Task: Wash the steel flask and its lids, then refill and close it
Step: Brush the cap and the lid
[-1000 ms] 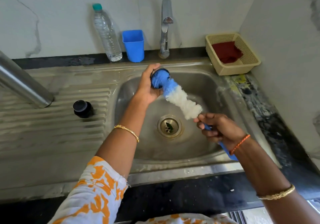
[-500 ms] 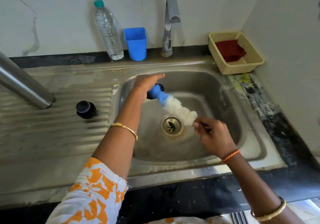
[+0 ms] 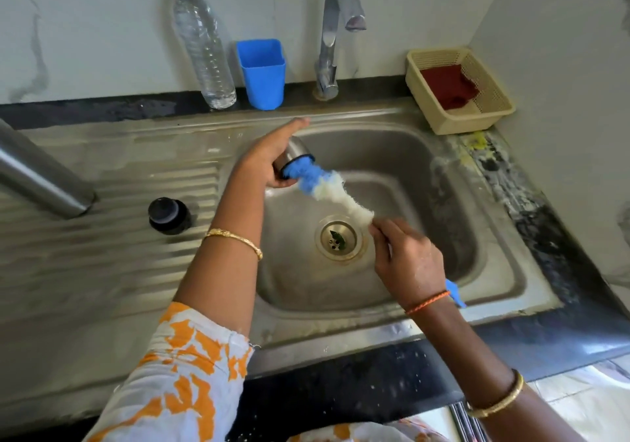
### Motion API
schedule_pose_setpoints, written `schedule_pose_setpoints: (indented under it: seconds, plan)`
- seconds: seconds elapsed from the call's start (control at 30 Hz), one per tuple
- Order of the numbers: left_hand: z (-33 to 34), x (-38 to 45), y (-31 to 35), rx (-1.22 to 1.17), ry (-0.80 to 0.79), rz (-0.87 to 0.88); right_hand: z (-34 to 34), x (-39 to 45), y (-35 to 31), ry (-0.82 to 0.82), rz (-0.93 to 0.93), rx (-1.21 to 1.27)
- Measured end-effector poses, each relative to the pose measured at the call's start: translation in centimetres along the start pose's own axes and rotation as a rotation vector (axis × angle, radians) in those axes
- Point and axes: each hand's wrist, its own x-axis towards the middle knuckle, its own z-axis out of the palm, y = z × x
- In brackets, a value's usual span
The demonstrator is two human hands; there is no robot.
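Brush handle (image 3: 455,296) mostly hidden inside right hand (image 3: 407,264); steel flask (image 3: 17,165) cut off at left edge.

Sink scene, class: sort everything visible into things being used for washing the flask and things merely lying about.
In use: left hand, steel lid, bottle brush, right hand, black lid, steel flask, tap, sink.

Lying about: water bottle, blue cup, basket, red cloth.

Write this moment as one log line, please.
step: scrubbing steel lid | left hand: holds steel lid over sink | right hand: grips bottle brush, tip in lid | black lid: on drainboard | tap: no water seen
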Motion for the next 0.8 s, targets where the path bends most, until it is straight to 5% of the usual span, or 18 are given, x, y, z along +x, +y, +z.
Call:
schedule_pose_setpoints:
  seconds: [0.1, 0.23, 0.3, 0.4, 0.5, 0.57, 0.63, 0.73, 0.8]
  plan:
    - [0.3, -0.1, -0.2, -0.074, -0.051, 0.072, 0.1, 0.5, -0.9, -0.088, 0.195, 0.293]
    - [0.1, -0.6, -1.4, -0.529, -0.261, 0.196, -1.4, 2.0, -1.5, -0.613, 0.835, 1.226]
    - [-0.5, -0.6, -1.9, -0.588, -0.374, 0.224, -2.2, 1.8, -1.5, -0.752, 0.915, 1.415]
    - [-1.0, -0.8, -1.5, -0.345, -0.322, 0.166, -2.1, 1.2, -1.5, -0.615, 0.814, 1.275]
    - [-0.7, -1.6, -0.9, -0.174, -0.18, 0.149, -1.6, 0.5, -1.3, -0.196, 0.377, 0.432]
    - [-0.3, -2.1, -0.8, -0.164, -0.142, 0.243, -1.7, 0.3, -1.6, -0.076, 0.239, 0.285]
    - [-0.1, -2.5, -0.8, -0.208, -0.136, 0.281, -1.5, 0.4, -1.9, -0.145, 0.305, 0.476]
    - [-0.8, -2.6, -0.7, -0.392, -0.194, 0.244, -1.9, 0.8, -2.7, -0.445, 0.662, 1.114]
    - [-1.4, -2.5, -0.7, -0.474, -0.21, 0.239, -2.0, 0.9, -2.7, -0.609, 0.77, 1.293]
